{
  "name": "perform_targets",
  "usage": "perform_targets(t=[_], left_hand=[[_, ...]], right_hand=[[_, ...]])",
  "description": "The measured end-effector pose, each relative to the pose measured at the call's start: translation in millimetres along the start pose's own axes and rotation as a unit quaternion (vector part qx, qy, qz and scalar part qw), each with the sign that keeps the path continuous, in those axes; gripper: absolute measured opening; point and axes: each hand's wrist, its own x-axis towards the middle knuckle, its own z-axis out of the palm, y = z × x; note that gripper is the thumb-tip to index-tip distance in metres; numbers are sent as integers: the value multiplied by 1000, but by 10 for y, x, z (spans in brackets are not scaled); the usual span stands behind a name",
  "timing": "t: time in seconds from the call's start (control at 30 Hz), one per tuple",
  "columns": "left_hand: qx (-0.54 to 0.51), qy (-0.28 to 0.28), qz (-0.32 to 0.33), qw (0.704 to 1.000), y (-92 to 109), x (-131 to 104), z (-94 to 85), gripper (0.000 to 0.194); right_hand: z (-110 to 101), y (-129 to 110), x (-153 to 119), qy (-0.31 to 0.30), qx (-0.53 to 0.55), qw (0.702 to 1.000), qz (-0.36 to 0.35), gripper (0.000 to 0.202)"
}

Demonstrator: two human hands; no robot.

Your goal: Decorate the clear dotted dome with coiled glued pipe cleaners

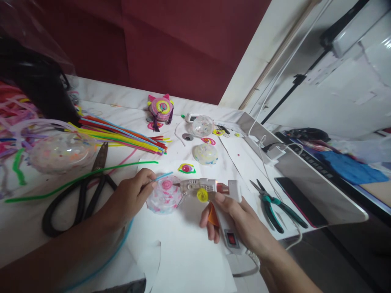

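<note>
My left hand (134,195) pinches a blue pipe cleaner (163,176), whose tip lies over a clear round shell with pink marks (165,201). A pink coil (167,185) sits on top of that shell. In my right hand (232,215) is a white glue gun (224,219), its fingers round the handle by the orange trigger. The gun's nozzle points left, close to the pink coil; whether it touches cannot be made out. A yellow coil (202,195) shows against the gun's front. The blue pipe cleaner's long end trails down below my left forearm.
Black-handled scissors (82,195) and a green pipe cleaner (76,183) lie left. Behind are bundled pipe cleaners (122,136), a pink round ornament (161,108) and clear shells (205,154). Green-handled pliers (275,203), a phone (301,201) and cables are right.
</note>
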Motion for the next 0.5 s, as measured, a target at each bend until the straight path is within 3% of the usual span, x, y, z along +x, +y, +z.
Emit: perform_targets(t=[0.5], left_hand=[[1, 11, -6, 1000, -26, -22, 32, 26]], right_hand=[[28, 12, -49, -1, -9, 1000, -4, 62]])
